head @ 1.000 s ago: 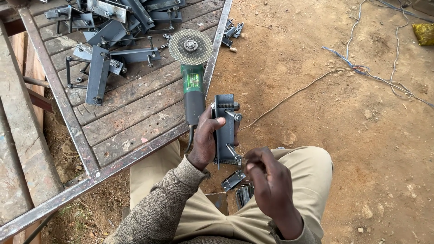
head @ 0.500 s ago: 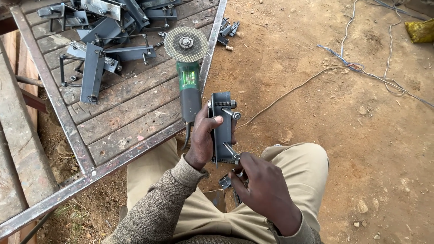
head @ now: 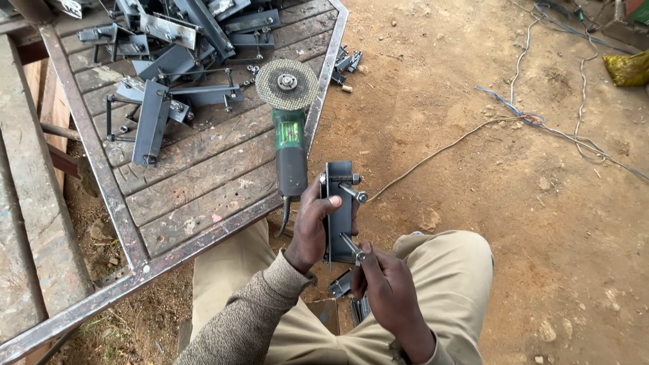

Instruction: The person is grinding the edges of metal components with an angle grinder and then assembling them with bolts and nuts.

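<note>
Grey steel bracket sits in the left hand's closed grip; the right hand pinches its lower bolt, just right of the green grinder.

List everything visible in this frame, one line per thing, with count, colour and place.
metal bracket: one, dark grey, two bolts, held upright above the knees
angle grinder: one, green and black, on platform edge
wooden platform: one, weathered, steel-framed, upper left
bracket pile: many, grey, on platform
loose brackets: few, on dirt by platform corner
wires: several, across dirt at right
yellow bag: one, far right
left hand: grips bracket
right hand: fingers at lower bolt
</note>
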